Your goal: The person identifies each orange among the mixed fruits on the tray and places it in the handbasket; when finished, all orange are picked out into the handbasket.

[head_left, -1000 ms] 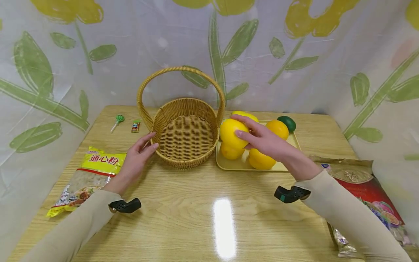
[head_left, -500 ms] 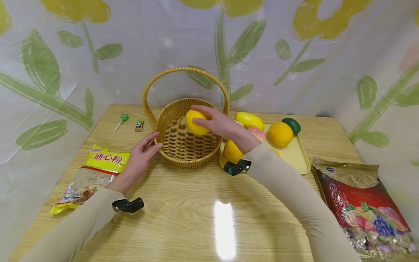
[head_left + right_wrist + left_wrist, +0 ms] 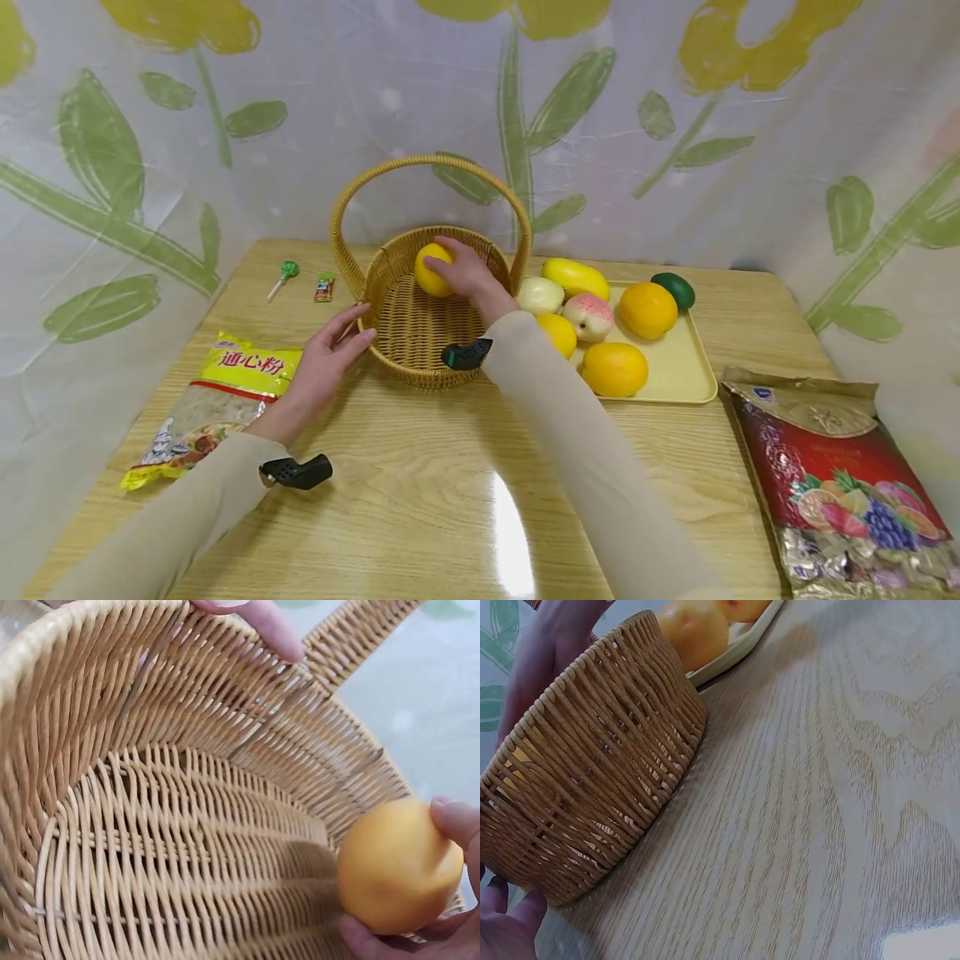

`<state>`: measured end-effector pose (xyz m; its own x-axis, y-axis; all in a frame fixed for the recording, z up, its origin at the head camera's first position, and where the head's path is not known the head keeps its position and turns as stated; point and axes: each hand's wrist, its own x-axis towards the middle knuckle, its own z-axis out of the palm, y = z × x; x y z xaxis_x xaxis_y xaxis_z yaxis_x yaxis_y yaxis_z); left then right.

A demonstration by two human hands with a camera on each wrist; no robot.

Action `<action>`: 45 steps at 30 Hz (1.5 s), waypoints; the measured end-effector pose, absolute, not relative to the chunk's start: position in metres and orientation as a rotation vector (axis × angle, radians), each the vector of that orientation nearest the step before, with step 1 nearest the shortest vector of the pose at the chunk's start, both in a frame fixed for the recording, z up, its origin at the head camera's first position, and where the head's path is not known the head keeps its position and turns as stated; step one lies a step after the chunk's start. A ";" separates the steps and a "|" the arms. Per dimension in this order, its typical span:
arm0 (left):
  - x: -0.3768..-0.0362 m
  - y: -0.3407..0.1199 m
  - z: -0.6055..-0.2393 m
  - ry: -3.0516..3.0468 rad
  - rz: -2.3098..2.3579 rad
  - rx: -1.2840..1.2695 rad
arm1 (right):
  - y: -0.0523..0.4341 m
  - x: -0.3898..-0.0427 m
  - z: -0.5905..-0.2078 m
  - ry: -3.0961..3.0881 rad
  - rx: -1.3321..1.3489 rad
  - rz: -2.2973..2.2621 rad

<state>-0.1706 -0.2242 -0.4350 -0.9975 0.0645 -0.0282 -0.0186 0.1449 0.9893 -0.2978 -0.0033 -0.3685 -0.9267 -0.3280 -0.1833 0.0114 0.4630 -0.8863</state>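
Right fingers [image 3: 450, 265] round yellow fruit [image 3: 432, 269] inside basket [image 3: 390, 333] — left fingers [image 3: 352, 329] straight, against its rim

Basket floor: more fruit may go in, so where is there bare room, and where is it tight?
The wicker basket floor is bare from near wall to middle. The right hand holds a yellow fruit by the far wall. The tray is crowded left, bare right.

woven wicker basket [image 3: 420, 333], glossy wood table [image 3: 465, 492]
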 end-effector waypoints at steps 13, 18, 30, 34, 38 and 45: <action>-0.170 -0.222 -0.435 2.335 2.006 0.042 | -0.015 -0.297 -0.371 2.326 -0.300 -1.251; -0.171 -0.222 -0.434 2.326 2.017 0.051 | -0.022 -0.297 -0.377 2.397 -0.298 -1.302; -0.169 -0.222 -0.431 2.328 2.013 0.044 | -0.020 -0.299 -0.371 2.542 -0.412 -1.082; -0.169 -0.221 -0.431 2.329 2.018 0.050 | -0.013 -0.296 -0.361 2.560 -0.474 -1.036; -0.169 -0.222 -0.431 2.338 2.003 0.039 | -0.005 -0.292 -0.353 2.568 -0.542 -0.989; -0.169 -0.223 -0.431 2.340 2.002 0.048 | 0.019 -0.275 -0.340 2.584 -0.763 -0.934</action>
<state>-0.1694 -0.2227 -0.4308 -0.9976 0.0639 -0.0269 -0.0167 0.1554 0.9877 -0.2754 0.0188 -0.3400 -0.8181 -0.5685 -0.0873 -0.3811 0.6496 -0.6579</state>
